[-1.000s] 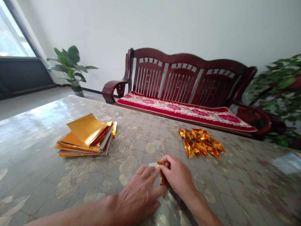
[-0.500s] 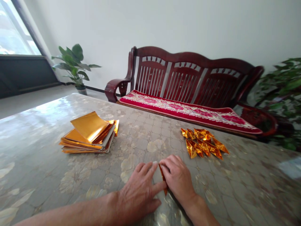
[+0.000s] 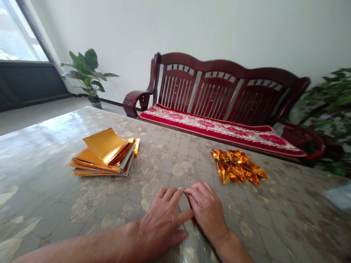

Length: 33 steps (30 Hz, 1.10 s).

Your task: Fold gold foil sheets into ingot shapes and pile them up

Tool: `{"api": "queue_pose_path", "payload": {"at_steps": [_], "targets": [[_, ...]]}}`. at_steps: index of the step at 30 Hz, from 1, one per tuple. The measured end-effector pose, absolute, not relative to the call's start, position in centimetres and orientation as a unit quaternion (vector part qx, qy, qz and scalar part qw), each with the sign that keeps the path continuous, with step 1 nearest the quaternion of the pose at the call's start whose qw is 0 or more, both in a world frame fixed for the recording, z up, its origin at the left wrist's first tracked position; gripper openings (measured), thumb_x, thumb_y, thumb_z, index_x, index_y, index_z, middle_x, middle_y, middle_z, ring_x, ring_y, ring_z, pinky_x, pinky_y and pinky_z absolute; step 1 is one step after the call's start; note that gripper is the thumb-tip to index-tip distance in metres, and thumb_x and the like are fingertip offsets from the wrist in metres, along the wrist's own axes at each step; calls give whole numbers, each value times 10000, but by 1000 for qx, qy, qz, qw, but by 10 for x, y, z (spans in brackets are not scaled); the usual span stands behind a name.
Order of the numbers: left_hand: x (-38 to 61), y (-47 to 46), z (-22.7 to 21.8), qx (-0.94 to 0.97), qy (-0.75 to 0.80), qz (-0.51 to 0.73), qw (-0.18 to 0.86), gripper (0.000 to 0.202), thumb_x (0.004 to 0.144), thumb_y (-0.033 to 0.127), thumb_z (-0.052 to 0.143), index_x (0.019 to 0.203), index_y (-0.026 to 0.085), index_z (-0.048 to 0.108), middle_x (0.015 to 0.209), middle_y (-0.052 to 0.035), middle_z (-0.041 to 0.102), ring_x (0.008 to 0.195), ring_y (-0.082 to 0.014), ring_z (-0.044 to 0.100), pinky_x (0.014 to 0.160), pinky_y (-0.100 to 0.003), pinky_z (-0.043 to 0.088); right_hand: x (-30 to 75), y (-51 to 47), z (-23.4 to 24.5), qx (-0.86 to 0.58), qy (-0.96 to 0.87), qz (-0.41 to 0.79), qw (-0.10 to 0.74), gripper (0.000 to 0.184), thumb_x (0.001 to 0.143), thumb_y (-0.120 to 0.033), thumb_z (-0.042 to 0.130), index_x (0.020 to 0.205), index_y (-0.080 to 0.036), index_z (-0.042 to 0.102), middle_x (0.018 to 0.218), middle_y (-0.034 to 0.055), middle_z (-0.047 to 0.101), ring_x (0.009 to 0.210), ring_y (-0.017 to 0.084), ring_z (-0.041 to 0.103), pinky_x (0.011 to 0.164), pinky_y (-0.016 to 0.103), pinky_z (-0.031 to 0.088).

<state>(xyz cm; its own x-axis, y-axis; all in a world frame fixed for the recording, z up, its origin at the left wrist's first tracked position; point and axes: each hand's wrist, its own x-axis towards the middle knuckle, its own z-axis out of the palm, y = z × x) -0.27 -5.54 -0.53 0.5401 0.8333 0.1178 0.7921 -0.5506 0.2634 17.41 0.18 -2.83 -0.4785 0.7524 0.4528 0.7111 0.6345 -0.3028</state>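
Note:
A narrow folded strip of gold foil paper [image 3: 194, 221] lies on the table between my two hands, mostly covered by them. My right hand [image 3: 207, 208] is closed along its right side, with fingertips pinching the far end. From the left, my left hand [image 3: 163, 223] rests on the table with fingers spread, its index finger laid across the strip and another fingertip close to the far end. Beyond my right hand sit several folded gold foil pieces [image 3: 238, 168] with pointed ends, grouped in two rows. A loose stack of gold foil sheets [image 3: 102, 155] is at the left.
The table [image 3: 153, 160] has a glossy floral covering. Behind it stands a dark red wooden bench [image 3: 214, 91] with a red patterned seat cover [image 3: 205, 124]. Potted plants [image 3: 89, 71] flank the bench. A pale blurred item [image 3: 340, 195] lies at the right table edge.
My right hand's fingers have closed in over the far end of the strip, so less gold shows. My left hand stays nearly in place. The view has shifted slightly.

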Motion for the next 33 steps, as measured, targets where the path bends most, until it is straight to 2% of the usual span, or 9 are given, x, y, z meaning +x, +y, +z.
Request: {"api": "queue_pose_path", "payload": {"at_steps": [14, 22, 33], "targets": [[-4, -55, -10, 876, 463, 111, 80, 520, 836, 455, 693, 1319, 387, 514, 1424, -110, 422, 1296, -340, 430, 1073, -585, 340, 176, 0, -25, -396, -878, 23, 267, 161, 968, -163, 532, 945, -221, 679, 876, 29, 655, 859, 198, 543, 778, 311, 429], [-3, -55, -9, 877, 464, 102, 71, 553, 837, 480, 687, 1338, 332, 505, 1421, -138, 470, 1320, -350, 439, 1097, -615, 308, 175, -1, -25, -383, -888, -4, 255, 156, 969, -165, 535, 947, -213, 681, 866, 32, 668, 848, 193, 555, 789, 316, 430], [-4, -54, -8, 878, 462, 104, 72, 546, 831, 471, 698, 1325, 319, 521, 1421, -136, 479, 1321, -346, 449, 1113, -629, 275, 177, -2, -24, -375, -890, -10, 261, 170, 969, -163, 530, 966, -214, 691, 878, 37, 673, 851, 191, 556, 785, 317, 438]]}}
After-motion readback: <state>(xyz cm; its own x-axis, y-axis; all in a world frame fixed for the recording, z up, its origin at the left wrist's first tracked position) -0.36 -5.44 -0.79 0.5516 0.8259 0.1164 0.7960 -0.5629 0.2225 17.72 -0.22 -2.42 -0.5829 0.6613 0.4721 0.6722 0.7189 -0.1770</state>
